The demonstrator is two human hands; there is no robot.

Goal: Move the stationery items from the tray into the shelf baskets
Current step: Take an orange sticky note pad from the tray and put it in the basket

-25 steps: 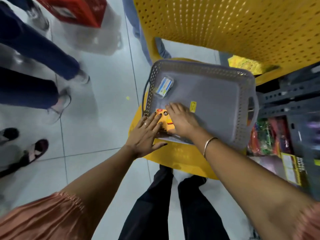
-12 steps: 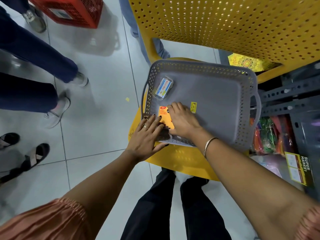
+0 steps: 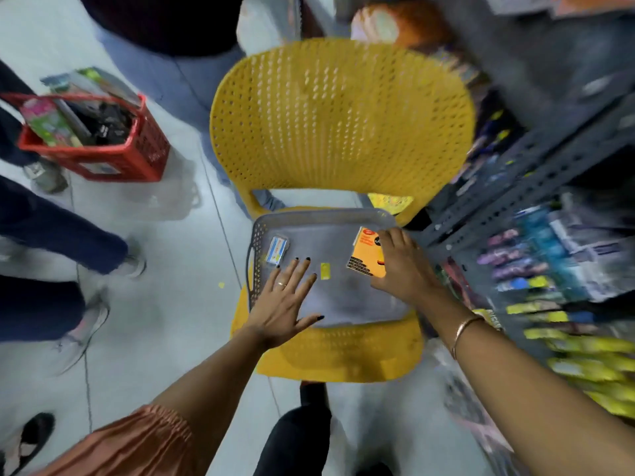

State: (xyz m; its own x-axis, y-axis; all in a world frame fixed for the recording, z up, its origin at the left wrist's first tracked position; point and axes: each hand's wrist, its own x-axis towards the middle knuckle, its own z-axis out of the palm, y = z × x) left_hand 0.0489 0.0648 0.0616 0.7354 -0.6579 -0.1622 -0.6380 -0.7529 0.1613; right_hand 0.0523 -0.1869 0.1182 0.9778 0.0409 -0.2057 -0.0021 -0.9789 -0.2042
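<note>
Clearly, an orange packet (image 3: 367, 253) is held in the right hand (image 3: 402, 266), raised over the far right part of the grey tray (image 3: 323, 219); its upper end is tilted away and its lower edge carries a dark printed band. The hand's fingers are closed on the packet's right edge, and a thin bangle (image 3: 464, 329) is worn on that wrist. Inside the tray, a small blue-and-white pack (image 3: 277, 249) is seen lying near the left wall, and a small yellow sticker (image 3: 325, 271) is seen on the tray floor between the two hands. The left hand (image 3: 285, 302) is held flat over the tray's near left part with fingers spread and nothing gripped; a ring is worn on one finger. The tray is rested on the seat of a yellow perforated chair (image 3: 338, 128). To the right, grey metal shelving (image 3: 536, 166) filled with blurred goods is visible. A red basket (image 3: 103, 146) stands on the tiled floor to the left, near the legs of other people.
</note>
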